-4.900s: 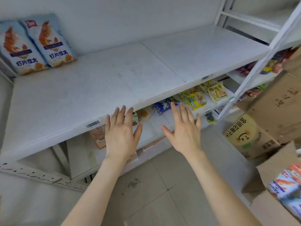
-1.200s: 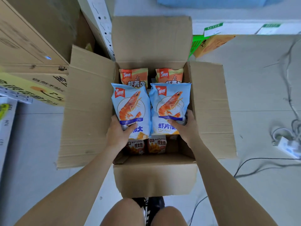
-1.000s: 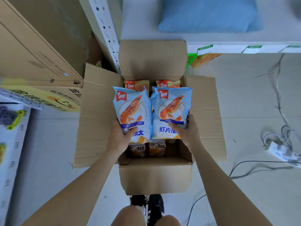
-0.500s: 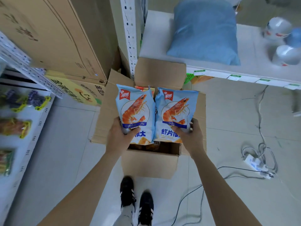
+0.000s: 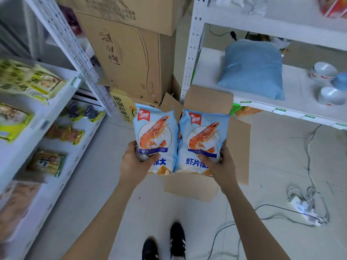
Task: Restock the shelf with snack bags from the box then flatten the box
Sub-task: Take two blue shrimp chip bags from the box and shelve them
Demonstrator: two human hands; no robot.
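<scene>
**Two Shrimp-Chip Bags Up, Box Behind Them**

In the middle of the frame I hold two blue snack bags upright, side by side and touching. My left hand (image 5: 134,162) grips the left bag (image 5: 155,136) near its bottom, thumb across the front. My right hand (image 5: 219,164) grips the right bag (image 5: 202,139) the same way.

The open box (image 5: 238,147) stands on the floor just behind the bags, flaps spread. The bags hide what is in it.

At the left of the frame the shelf (image 5: 62,102) carries blurred packets (image 5: 47,162) on its tiers. Closed cartons (image 5: 131,53) are stacked at top centre. At the upper right, a rack (image 5: 262,107) holds a blue pillow (image 5: 251,68) and bowls (image 5: 323,72).
</scene>
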